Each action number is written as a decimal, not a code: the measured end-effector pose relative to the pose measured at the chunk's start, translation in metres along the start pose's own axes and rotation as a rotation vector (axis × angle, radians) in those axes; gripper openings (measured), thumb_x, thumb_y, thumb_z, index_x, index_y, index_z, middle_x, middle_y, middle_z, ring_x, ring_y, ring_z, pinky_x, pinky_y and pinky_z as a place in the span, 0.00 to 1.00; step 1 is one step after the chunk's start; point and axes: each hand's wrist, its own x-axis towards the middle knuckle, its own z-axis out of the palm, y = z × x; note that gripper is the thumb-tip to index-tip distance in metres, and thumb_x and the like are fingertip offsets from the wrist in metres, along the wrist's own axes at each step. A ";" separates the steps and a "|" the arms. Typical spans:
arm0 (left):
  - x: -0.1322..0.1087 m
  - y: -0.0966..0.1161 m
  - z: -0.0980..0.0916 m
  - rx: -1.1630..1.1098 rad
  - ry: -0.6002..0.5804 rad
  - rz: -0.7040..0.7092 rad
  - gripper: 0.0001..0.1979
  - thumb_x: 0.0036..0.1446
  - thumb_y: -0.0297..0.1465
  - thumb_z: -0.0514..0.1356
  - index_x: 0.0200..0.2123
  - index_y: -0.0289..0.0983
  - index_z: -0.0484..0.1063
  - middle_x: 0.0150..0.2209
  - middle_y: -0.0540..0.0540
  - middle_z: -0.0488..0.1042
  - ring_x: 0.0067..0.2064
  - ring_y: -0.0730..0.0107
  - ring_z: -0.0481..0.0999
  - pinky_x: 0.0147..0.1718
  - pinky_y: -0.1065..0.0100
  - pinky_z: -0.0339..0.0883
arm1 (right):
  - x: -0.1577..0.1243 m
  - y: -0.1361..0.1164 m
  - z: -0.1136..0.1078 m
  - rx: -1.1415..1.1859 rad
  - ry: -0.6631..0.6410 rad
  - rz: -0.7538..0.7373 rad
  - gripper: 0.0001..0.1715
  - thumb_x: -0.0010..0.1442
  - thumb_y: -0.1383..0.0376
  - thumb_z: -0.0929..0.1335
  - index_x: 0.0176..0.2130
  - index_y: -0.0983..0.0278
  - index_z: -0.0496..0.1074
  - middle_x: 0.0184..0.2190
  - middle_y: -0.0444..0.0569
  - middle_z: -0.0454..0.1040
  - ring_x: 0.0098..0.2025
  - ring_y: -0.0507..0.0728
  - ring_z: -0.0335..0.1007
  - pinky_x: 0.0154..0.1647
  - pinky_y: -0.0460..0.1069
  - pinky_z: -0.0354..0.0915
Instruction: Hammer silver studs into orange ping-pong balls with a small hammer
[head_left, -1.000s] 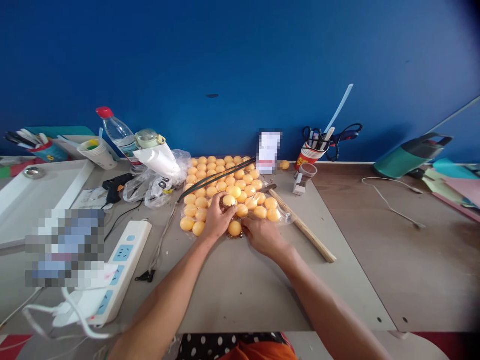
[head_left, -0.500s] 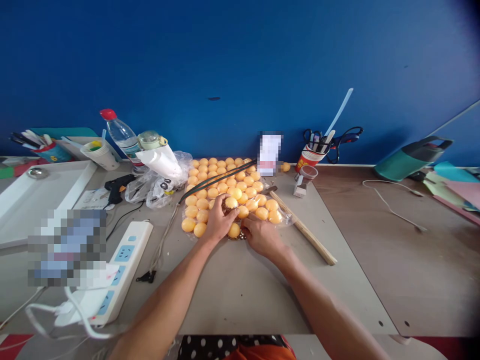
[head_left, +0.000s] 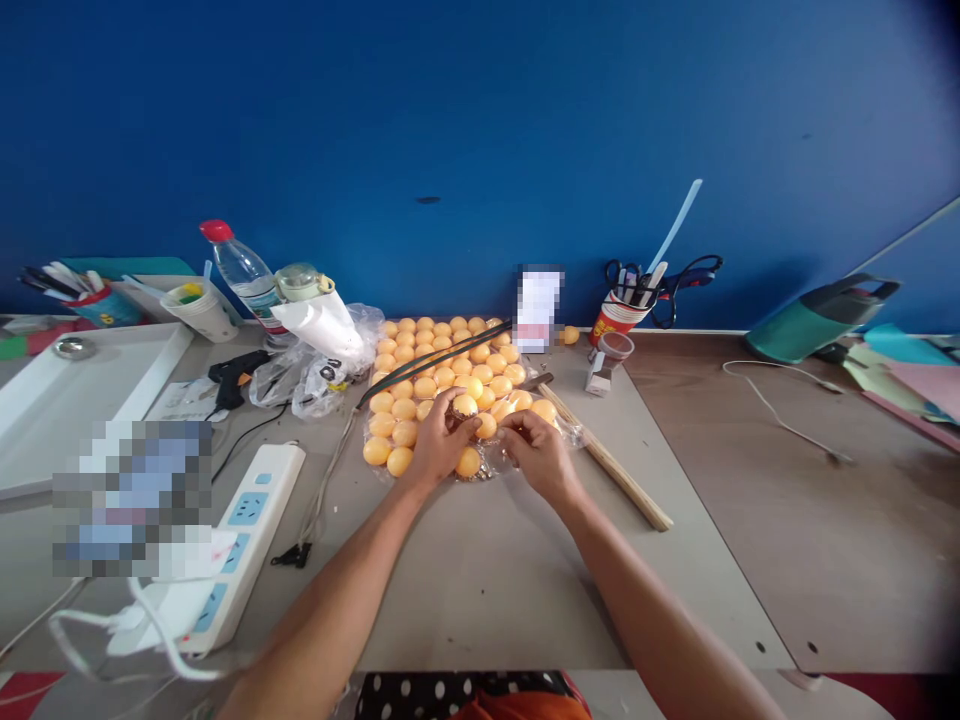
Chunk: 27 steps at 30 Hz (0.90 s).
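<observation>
My left hand [head_left: 441, 440] is closed around an orange ball [head_left: 465, 406], which looks like a table-tennis ball with small dark brown bits around its lower part. To its right is my right hand [head_left: 546, 462], fingertips pinched together; whatever they hold is too small to make out. Between the hands lie another orange ball [head_left: 486, 426] and clear plastic with small shiny brown bits. A further ball [head_left: 468, 462] sits just below my left fingers. Behind, rows of orange balls [head_left: 405, 408] lie under clear film, crossed by a dark strap [head_left: 435, 357].
A hammer with a wooden handle [head_left: 622, 475] lies right of the balls. Leftward are a power strip [head_left: 251, 530], a black glue gun [head_left: 234, 378], a plastic bag [head_left: 315, 385] and a bottle [head_left: 244, 270]. A red cup of tools [head_left: 621, 315] stands by the blue wall.
My right hand has moved up and to the right, away from the shiny bits beside the lower ball. The left hand keeps its hold on the ball, almost unmoved.
</observation>
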 end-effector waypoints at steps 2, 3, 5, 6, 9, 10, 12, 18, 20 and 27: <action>-0.001 0.002 0.001 -0.038 -0.018 -0.015 0.23 0.53 0.35 0.63 0.52 0.39 0.65 0.39 0.46 0.72 0.36 0.66 0.73 0.38 0.63 0.71 | 0.001 -0.001 0.001 0.150 -0.003 0.059 0.09 0.52 0.59 0.68 0.28 0.62 0.67 0.15 0.37 0.61 0.17 0.49 0.54 0.18 0.45 0.51; -0.001 0.003 0.001 -0.066 -0.028 -0.025 0.24 0.52 0.36 0.63 0.52 0.40 0.65 0.40 0.45 0.73 0.37 0.66 0.74 0.38 0.62 0.71 | 0.001 -0.002 0.002 0.218 0.001 0.077 0.10 0.52 0.58 0.69 0.27 0.62 0.67 0.15 0.37 0.61 0.16 0.48 0.53 0.18 0.45 0.50; -0.002 0.006 0.001 -0.124 -0.053 -0.045 0.26 0.51 0.36 0.63 0.54 0.40 0.65 0.41 0.45 0.73 0.38 0.65 0.74 0.39 0.62 0.72 | 0.001 -0.003 0.002 0.352 0.016 0.103 0.13 0.51 0.57 0.71 0.27 0.62 0.68 0.15 0.36 0.61 0.16 0.47 0.53 0.18 0.45 0.50; -0.002 0.008 0.001 -0.143 -0.065 -0.050 0.27 0.51 0.36 0.64 0.54 0.39 0.65 0.42 0.45 0.73 0.39 0.64 0.75 0.40 0.61 0.72 | 0.001 -0.004 0.002 0.412 0.019 0.114 0.14 0.50 0.56 0.72 0.27 0.62 0.68 0.16 0.37 0.62 0.16 0.47 0.53 0.19 0.45 0.51; -0.003 0.012 0.001 -0.185 -0.103 -0.066 0.27 0.53 0.36 0.63 0.57 0.39 0.64 0.44 0.43 0.74 0.43 0.62 0.76 0.45 0.59 0.72 | 0.002 -0.007 0.000 0.546 -0.010 0.163 0.16 0.47 0.56 0.74 0.27 0.63 0.70 0.19 0.39 0.66 0.19 0.47 0.58 0.21 0.45 0.56; -0.004 0.012 0.001 -0.212 -0.118 -0.077 0.27 0.54 0.36 0.61 0.57 0.39 0.64 0.45 0.43 0.75 0.44 0.61 0.76 0.47 0.58 0.71 | 0.002 -0.008 0.000 0.577 -0.024 0.182 0.16 0.45 0.56 0.75 0.28 0.63 0.71 0.20 0.40 0.68 0.19 0.47 0.59 0.22 0.45 0.57; -0.004 0.010 0.001 -0.306 -0.152 -0.107 0.26 0.58 0.36 0.58 0.59 0.40 0.63 0.45 0.43 0.75 0.46 0.60 0.77 0.50 0.56 0.70 | 0.001 -0.010 -0.001 0.611 -0.045 0.202 0.16 0.43 0.58 0.76 0.30 0.63 0.72 0.21 0.40 0.69 0.21 0.48 0.61 0.23 0.45 0.59; -0.003 0.004 0.002 -0.368 -0.166 -0.140 0.27 0.58 0.39 0.59 0.59 0.42 0.63 0.54 0.41 0.71 0.49 0.59 0.76 0.48 0.57 0.72 | 0.000 -0.012 0.002 0.577 -0.078 0.172 0.14 0.43 0.59 0.75 0.30 0.62 0.72 0.19 0.40 0.69 0.20 0.49 0.61 0.23 0.46 0.58; -0.003 0.006 0.002 -0.341 -0.164 -0.129 0.27 0.57 0.41 0.60 0.58 0.42 0.64 0.55 0.41 0.69 0.49 0.59 0.75 0.47 0.58 0.73 | 0.000 -0.011 0.003 0.571 -0.067 0.161 0.14 0.44 0.59 0.75 0.29 0.62 0.71 0.19 0.40 0.69 0.20 0.49 0.61 0.23 0.46 0.58; -0.002 0.009 0.001 -0.315 -0.171 -0.099 0.26 0.51 0.36 0.65 0.53 0.38 0.68 0.54 0.42 0.71 0.53 0.58 0.72 0.47 0.62 0.71 | 0.002 -0.008 0.005 0.555 -0.031 0.116 0.11 0.45 0.60 0.74 0.28 0.62 0.72 0.19 0.39 0.67 0.22 0.49 0.59 0.24 0.45 0.58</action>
